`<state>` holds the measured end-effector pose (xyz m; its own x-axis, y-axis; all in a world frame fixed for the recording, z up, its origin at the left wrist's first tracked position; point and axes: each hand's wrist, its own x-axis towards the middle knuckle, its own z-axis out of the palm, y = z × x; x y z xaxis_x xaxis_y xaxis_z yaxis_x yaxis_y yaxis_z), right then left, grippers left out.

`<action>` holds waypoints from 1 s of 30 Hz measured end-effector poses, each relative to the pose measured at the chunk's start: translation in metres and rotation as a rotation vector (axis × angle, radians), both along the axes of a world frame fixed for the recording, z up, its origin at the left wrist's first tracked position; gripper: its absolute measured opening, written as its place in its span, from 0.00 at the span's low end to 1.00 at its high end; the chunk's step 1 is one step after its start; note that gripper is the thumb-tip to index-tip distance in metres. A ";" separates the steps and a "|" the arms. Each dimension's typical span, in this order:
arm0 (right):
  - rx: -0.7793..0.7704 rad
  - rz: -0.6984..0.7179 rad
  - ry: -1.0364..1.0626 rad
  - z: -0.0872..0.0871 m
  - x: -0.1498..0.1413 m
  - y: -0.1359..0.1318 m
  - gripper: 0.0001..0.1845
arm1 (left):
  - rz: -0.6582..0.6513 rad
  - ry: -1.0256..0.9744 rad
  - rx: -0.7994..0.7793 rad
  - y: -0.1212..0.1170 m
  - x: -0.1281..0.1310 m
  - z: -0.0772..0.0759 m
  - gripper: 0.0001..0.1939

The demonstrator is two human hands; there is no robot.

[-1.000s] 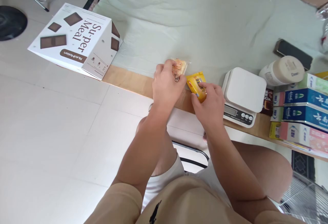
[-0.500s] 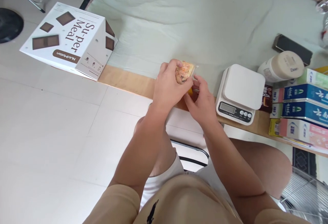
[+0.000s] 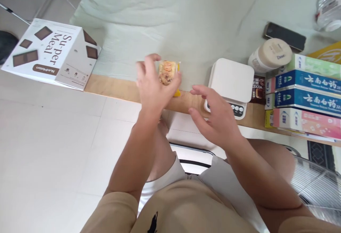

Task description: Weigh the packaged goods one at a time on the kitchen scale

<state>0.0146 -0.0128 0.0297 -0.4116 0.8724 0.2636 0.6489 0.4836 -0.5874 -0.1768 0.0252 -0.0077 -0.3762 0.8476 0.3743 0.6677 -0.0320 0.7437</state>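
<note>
A small snack packet (image 3: 167, 72) in clear and yellow wrapping, its contents pale and lumpy, is at the near edge of the cloth. My left hand (image 3: 153, 85) curves around it, thumb along the right side and index finger by the upper left corner. The other fingers of that hand are bent, and the palm hides part of the packet. My right hand (image 3: 215, 115) is apart from the packet, thumb and fingers spread, holding nothing. It hovers before the white digital kitchen scale (image 3: 231, 80) and covers part of its display panel.
On the left stands a white Super Meal box (image 3: 50, 53). Right of the scale are a Dove jar (image 3: 270, 55), a dark phone (image 3: 285, 35), a brown cocoa packet (image 3: 258, 89) and several toothpaste boxes (image 3: 306, 98). A clear bottle (image 3: 329, 7) lies at the far right.
My right hand has let go of the packet, moved right and spread its fingers. My left hand stays at the packet. The whole view has shifted, so objects appear further left.
</note>
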 end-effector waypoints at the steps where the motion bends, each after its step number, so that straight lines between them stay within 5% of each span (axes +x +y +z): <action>1: 0.040 -0.032 0.000 0.005 0.013 -0.002 0.22 | -0.007 0.033 0.102 -0.003 0.003 0.005 0.21; 6: 0.184 -0.303 0.050 -0.003 0.083 -0.002 0.19 | -0.308 0.168 0.510 -0.015 0.060 0.016 0.11; 13: 0.006 -0.404 0.045 -0.055 0.122 0.004 0.29 | -0.559 0.176 0.349 -0.006 0.157 -0.002 0.10; 17: -0.033 -0.443 -0.010 -0.067 0.122 0.013 0.33 | -0.537 0.205 0.308 0.011 0.171 -0.004 0.10; 22: -0.158 -0.459 -0.015 -0.061 0.122 0.020 0.34 | -0.544 0.182 0.390 0.024 0.178 -0.006 0.09; 30: -0.186 -0.475 -0.216 -0.032 0.116 -0.030 0.34 | -0.594 0.195 0.330 0.019 0.169 -0.007 0.14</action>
